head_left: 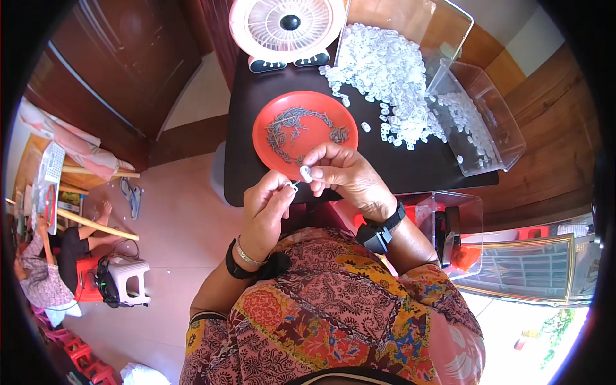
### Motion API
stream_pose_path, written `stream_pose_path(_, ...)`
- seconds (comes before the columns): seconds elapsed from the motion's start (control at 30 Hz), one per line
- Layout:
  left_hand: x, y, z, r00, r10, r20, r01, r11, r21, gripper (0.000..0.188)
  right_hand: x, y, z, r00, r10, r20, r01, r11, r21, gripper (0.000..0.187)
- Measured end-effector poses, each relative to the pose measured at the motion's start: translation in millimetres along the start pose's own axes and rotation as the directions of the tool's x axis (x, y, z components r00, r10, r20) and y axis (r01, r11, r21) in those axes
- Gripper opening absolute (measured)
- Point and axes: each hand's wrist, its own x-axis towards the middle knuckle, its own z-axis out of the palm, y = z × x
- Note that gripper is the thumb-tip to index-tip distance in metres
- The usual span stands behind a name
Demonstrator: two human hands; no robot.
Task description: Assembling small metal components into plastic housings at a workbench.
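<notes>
I have the left hand with its fingers pinched on a small pale bit, too tiny to make out fully. Just right of those fingertips, near the close rim of the red plate, the white piece sits gripped between thumb and forefinger of my right hand. Farther right on the dark worktop, I see a white pile, then a clear bin.
</notes>
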Motion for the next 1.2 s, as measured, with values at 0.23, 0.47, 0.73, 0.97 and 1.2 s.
stream_pose_path(0.23,-1,-2,1,0.999,-0.004,-0.041,0.004,1.0,-0.008,0.019,1,7,5,1.0,0.021,0.008,-0.022,0.998,0.053,0.015)
stream_pose_path(0.47,0,-4,2,0.995,-0.024,-0.102,0.028,0.999,0.038,0.017,0,11,7,0.992,-0.124,0.026,0.125,0.991,-0.04,0.015)
stream_pose_path(0.73,0,-7,2,0.994,-0.019,-0.105,0.025,0.998,0.061,0.018,0,15,10,0.979,-0.202,0.004,0.201,0.972,-0.123,0.011)
stream_pose_path(0.97,0,-6,2,0.995,-0.011,-0.103,0.018,0.998,0.067,0.018,-1,14,12,0.972,-0.235,-0.026,0.223,0.948,-0.227,0.012)
stream_pose_path(1.2,0,-7,1,0.995,0.001,-0.101,0.007,0.997,0.08,0.018,-2,15,11,0.973,-0.229,-0.031,0.213,0.943,-0.255,0.012)
